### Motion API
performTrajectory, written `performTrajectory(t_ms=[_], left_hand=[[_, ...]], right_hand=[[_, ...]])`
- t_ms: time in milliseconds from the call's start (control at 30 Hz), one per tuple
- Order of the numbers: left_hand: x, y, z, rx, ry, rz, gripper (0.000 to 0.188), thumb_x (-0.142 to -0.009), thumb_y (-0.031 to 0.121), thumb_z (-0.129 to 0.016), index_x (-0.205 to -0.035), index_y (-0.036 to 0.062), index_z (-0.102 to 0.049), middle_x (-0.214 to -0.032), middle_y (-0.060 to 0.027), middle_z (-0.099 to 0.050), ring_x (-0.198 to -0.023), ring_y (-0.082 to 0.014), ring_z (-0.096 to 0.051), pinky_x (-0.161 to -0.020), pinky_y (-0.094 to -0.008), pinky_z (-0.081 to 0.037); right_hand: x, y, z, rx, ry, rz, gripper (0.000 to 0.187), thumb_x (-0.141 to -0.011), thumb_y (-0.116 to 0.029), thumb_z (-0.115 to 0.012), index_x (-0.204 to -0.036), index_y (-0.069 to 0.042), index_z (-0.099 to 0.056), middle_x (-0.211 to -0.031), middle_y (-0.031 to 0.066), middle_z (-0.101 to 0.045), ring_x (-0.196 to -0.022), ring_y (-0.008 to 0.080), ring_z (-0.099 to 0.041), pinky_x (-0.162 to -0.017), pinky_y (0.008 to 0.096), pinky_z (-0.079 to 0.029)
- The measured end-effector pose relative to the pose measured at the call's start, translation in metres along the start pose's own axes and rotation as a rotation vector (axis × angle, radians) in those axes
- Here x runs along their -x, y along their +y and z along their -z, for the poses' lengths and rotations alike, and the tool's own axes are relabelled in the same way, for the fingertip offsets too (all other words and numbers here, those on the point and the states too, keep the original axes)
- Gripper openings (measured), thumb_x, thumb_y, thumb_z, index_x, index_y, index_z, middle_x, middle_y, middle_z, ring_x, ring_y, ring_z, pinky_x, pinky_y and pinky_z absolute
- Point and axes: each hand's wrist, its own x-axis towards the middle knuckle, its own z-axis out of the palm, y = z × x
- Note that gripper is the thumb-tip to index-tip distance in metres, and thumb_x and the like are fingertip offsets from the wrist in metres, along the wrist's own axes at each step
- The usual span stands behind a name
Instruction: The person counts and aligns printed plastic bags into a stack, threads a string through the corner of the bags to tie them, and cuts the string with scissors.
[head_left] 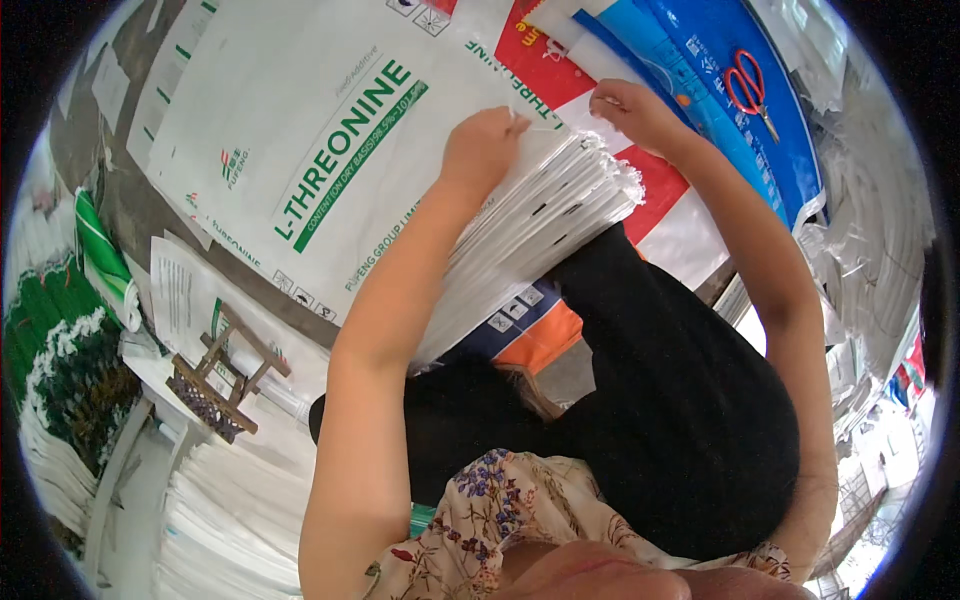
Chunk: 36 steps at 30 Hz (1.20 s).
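Note:
A thick stack of flat white woven sacks (300, 130) with green and black print lies in front of me, its folded edges (545, 205) fanned toward my lap. My left hand (482, 150) is closed at the near right edge of the top sack, thumb and fingers pinched on its margin. A little to the right, my right hand (637, 112) is held above the stack's frayed corner, fingertips pinched together. Whatever thin thing those fingertips hold is too small to make out. The two hands are apart.
Red-handled scissors (748, 92) lie on a blue sack (790, 150) at the far right. Beneath my knees is a red and white sack (655, 180). At left stands a small wooden stool (228, 370), near green bundles (50, 310) and piled white sacks (235, 510).

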Motion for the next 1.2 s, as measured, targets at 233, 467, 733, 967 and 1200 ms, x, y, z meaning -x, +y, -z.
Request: performTrajectory(t_ms=[233, 467, 733, 967, 1200], left_hand=[[-0.014, 0.025, 0.003, 1.263, -0.189, 0.683, 0.031, -0.101, 0.033, -0.050, -0.086, 0.0066, -0.056, -0.078, -0.0038, -0.058, -0.056, -0.0107, -0.046, -0.051, -0.0247, -0.036], [-0.001, 0.016, -0.010, 1.434, -0.087, 0.936, 0.035, -0.102, 0.038, -0.049, -0.082, 0.0095, -0.049, -0.073, -0.0015, -0.050, -0.051, -0.0077, -0.037, -0.045, -0.0217, -0.028], [0.010, 0.010, -0.005, 1.493, 0.016, 1.002, 0.035, -0.102, 0.037, -0.049, -0.080, 0.0092, -0.051, -0.081, -0.0053, -0.059, -0.054, -0.0100, -0.047, -0.049, -0.0212, -0.039], [0.010, 0.003, -0.015, 1.617, 0.009, 0.980, 0.035, -0.101, 0.035, -0.051, -0.080, 0.0079, -0.053, -0.084, -0.0084, -0.062, -0.056, -0.0108, -0.050, -0.050, -0.0230, -0.043], [0.012, 0.001, -0.018, 1.650, 0.025, 0.998, 0.035, -0.101, 0.034, -0.051, -0.080, 0.0065, -0.054, -0.086, -0.0096, -0.062, -0.055, -0.0109, -0.049, -0.049, -0.0241, -0.042]], right_hand=[[-0.012, -0.020, -0.017, -1.085, -0.127, -0.371, 0.014, -0.094, -0.018, -0.054, -0.092, -0.006, -0.060, -0.078, 0.0003, -0.055, -0.058, 0.0047, -0.041, -0.049, 0.0203, -0.029], [-0.002, -0.013, -0.015, -1.014, -0.057, -0.469, 0.013, -0.096, -0.020, -0.052, -0.088, -0.010, -0.051, -0.077, -0.0001, -0.054, -0.051, 0.0049, -0.032, -0.045, 0.0206, -0.023], [0.031, -0.020, 0.101, -0.184, 0.666, -0.501, 0.032, -0.094, -0.032, -0.056, -0.116, -0.009, -0.062, -0.094, 0.0091, -0.071, -0.079, 0.0186, -0.068, -0.067, 0.0324, -0.053], [0.047, 0.023, 0.129, 0.527, 0.573, -0.900, 0.047, -0.096, -0.049, -0.042, -0.122, -0.015, -0.061, -0.110, 0.0202, -0.067, -0.105, 0.0378, -0.064, -0.086, 0.0472, -0.051], [0.093, 0.021, 0.093, 0.663, 0.461, -0.634, 0.036, -0.094, -0.041, -0.051, -0.114, -0.014, -0.063, -0.103, 0.0185, -0.067, -0.095, 0.0396, -0.065, -0.082, 0.0484, -0.051]])
